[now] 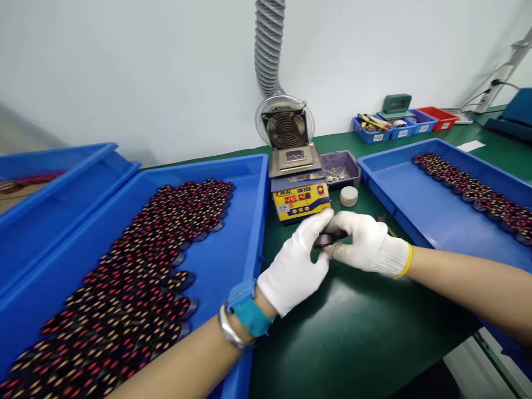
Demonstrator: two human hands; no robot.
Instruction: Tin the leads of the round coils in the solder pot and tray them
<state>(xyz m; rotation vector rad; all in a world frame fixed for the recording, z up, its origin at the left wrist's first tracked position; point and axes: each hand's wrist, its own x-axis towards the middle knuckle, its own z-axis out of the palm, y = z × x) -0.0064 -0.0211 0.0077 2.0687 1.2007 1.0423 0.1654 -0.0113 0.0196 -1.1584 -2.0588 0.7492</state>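
Both hands wear white gloves and meet over the green bench in front of a yellow solder pot (301, 200) with a red digital display. Between them is a small dark round part (324, 239), its details partly covered by the fingers. My left hand (295, 263) is closed on the part's left side, thumb and fingers curved round it. From the right, my right hand (366, 244) pinches the same part. Similar dark round parts with red and tan coils (137, 277) lie in rows in the large blue tray (245, 221) at left.
Another blue tray (409, 194) at right holds more coiled parts. A grey exhaust hose (269, 50) and fan (287, 130) rise behind the solder pot. Beside it are a purple bin (353, 169) and a round pale tin (349, 196). Small bins (371, 136) stand along the wall.
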